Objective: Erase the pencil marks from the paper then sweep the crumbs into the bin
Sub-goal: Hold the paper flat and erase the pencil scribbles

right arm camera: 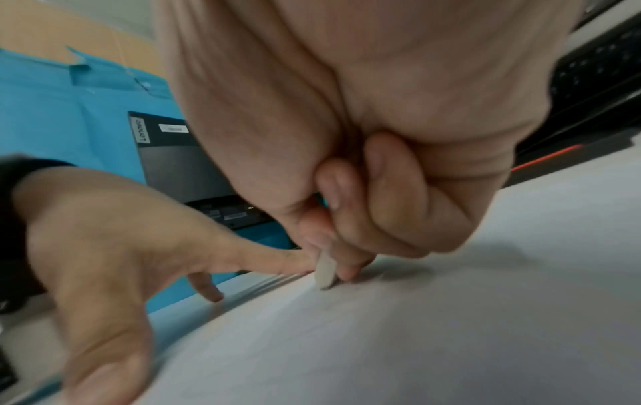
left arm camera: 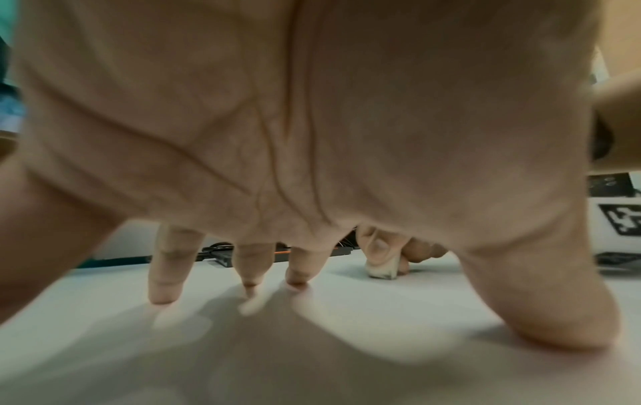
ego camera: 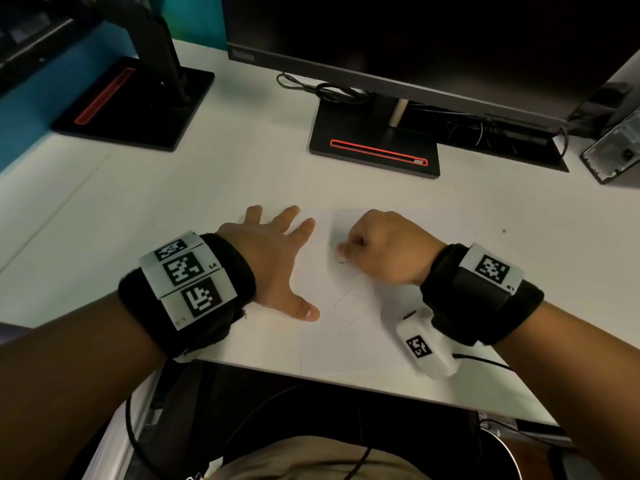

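A white sheet of paper point(ego camera: 349, 341) lies on the white desk near its front edge, with faint pencil lines point(ego camera: 346, 299) across its middle. My left hand point(ego camera: 277, 258) presses flat on the paper's left edge, fingers spread. My right hand point(ego camera: 377, 247) pinches a small white eraser point(ego camera: 341, 259) and holds its tip against the paper. The left wrist view shows the eraser point(left arm camera: 383, 270) beyond my spread fingers point(left arm camera: 166, 274). In the right wrist view the eraser point(right arm camera: 326, 271) touches the paper point(right arm camera: 416, 342) beside my left hand point(right arm camera: 114, 246). No bin is in view.
A monitor on a black stand point(ego camera: 374, 150) rises behind the paper, with cables point(ego camera: 325, 88) at its foot. A second black stand point(ego camera: 138, 102) sits at the back left. A computer case point(ego camera: 613, 150) stands at the far right. A small dark speck point(ego camera: 504, 231) lies right of the paper.
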`<state>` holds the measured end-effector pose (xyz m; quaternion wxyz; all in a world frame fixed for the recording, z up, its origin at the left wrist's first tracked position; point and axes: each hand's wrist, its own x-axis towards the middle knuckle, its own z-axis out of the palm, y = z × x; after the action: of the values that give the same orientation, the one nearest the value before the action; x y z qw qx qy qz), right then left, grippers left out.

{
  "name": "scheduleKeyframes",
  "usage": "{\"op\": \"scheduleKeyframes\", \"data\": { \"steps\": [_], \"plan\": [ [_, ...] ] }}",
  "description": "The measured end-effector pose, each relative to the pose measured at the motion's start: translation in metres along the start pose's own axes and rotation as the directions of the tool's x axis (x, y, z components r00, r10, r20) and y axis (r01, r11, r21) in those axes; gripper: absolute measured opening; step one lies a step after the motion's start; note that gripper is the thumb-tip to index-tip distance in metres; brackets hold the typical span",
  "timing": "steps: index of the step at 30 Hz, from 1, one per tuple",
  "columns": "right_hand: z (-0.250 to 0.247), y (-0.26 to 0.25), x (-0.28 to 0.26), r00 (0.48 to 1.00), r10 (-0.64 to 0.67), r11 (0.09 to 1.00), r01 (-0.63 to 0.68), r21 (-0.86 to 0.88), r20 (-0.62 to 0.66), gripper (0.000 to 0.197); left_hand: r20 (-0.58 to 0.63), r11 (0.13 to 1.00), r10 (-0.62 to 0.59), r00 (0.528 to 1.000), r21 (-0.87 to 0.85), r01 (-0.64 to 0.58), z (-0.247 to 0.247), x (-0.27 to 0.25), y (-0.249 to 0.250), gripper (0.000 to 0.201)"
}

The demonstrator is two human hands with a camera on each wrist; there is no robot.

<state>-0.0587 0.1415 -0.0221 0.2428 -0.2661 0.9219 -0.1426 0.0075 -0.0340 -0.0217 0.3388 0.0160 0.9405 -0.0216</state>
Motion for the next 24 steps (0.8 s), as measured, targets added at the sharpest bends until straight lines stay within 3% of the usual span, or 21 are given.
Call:
{"op": "scheduleKeyframes", "data": {
  "steps": [4,8,13,16,18,21,24],
  "plan": [
    [0.018,-0.012,-0.011,0.992,-0.107,0.993,0.109,-0.035,0.062,0.044,-0.002,1.000,-0.003,1.000,0.008,0.003,0.000,0.001,0.000,0.131],
    [0.005,-0.003,-0.004,0.999,-0.041,0.999,0.041,-0.014,0.015,0.046,-0.001,1.000,-0.006,1.000,0.009,0.006,0.000,0.000,0.000,0.132],
    [0.017,-0.009,-0.013,0.991,-0.120,0.990,0.123,-0.065,0.054,0.045,0.005,1.000,-0.006,1.000,0.013,0.006,0.000,0.001,0.000,0.132],
    [0.005,0.004,-0.007,0.999,-0.038,0.999,0.038,-0.015,0.021,0.047,-0.002,1.000,-0.005,1.000,0.007,0.005,0.000,0.000,0.001,0.131],
    [0.005,0.002,-0.006,0.999,-0.051,0.998,0.051,-0.029,-0.011,0.046,-0.003,1.000,-0.008,1.000,0.006,0.008,0.000,0.000,0.001,0.131],
    [0.016,-0.007,-0.014,0.993,-0.114,0.992,0.116,-0.045,0.029,0.044,0.003,1.000,-0.005,1.000,0.007,0.005,0.000,0.001,0.001,0.132],
    [0.007,0.005,-0.015,0.998,-0.049,0.998,0.050,-0.039,0.044,0.047,0.009,1.000,-0.003,1.000,0.003,0.003,0.000,-0.001,0.000,0.133]
  ]
}}
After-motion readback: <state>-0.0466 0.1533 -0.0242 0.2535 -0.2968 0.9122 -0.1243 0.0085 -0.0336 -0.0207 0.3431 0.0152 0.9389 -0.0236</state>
